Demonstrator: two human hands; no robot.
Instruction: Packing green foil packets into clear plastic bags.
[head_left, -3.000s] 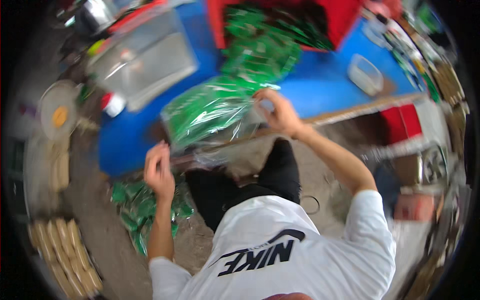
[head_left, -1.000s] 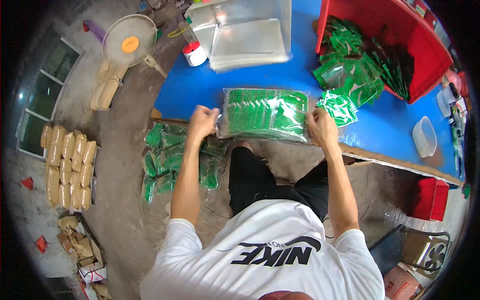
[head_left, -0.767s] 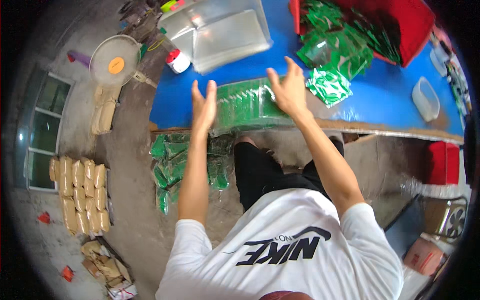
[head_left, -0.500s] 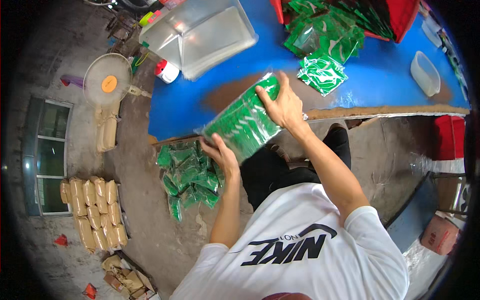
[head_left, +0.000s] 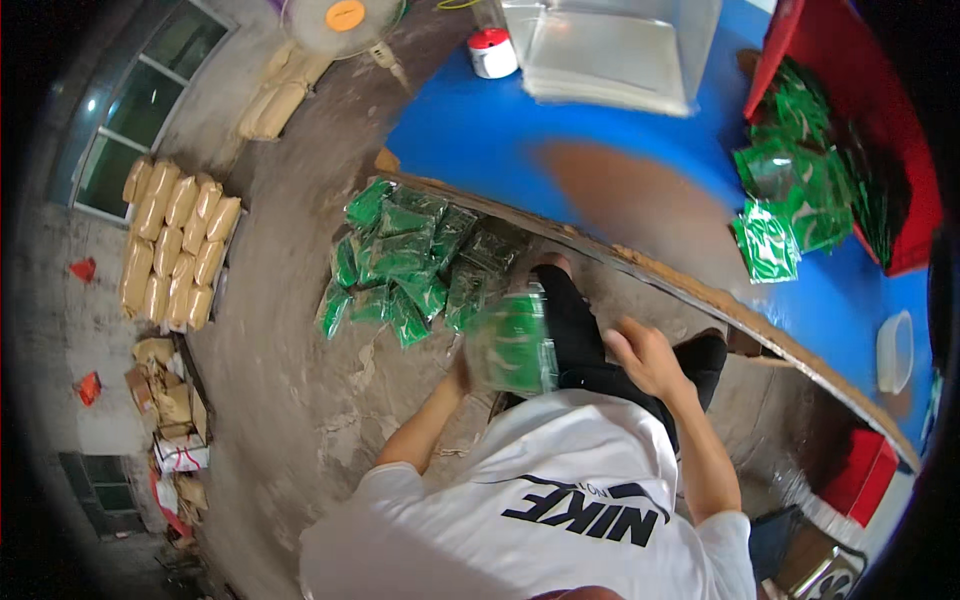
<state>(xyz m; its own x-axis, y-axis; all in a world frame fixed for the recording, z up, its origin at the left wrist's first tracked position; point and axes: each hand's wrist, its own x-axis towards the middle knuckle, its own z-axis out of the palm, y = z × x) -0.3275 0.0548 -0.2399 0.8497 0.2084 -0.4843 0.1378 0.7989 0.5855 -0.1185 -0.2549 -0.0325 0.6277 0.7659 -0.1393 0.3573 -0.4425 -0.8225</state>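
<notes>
A clear plastic pack of green packets [head_left: 512, 345] hangs over my lap, smeared by motion. My left hand [head_left: 462, 372] grips its left side, and the pack hides most of the fingers. My right hand [head_left: 650, 362] is apart from it, above my thigh, empty, with thumb and fingers spread loosely. On the floor to the left of my legs lies a heap of similar green packs [head_left: 400, 250] in clear wrapping.
The blue table [head_left: 470, 130] has a worn front edge. On it are a stack of clear bags [head_left: 600, 60], a red-lidded white container [head_left: 492, 55], loose green packets [head_left: 800, 190] by a red bin [head_left: 900, 110] and a clear tub [head_left: 895, 350]. Brown sacks [head_left: 175, 240] line the left.
The pack has moved off the table edge, down toward the floor heap, in my left hand. My right hand has let go of it. The view has turned left.
</notes>
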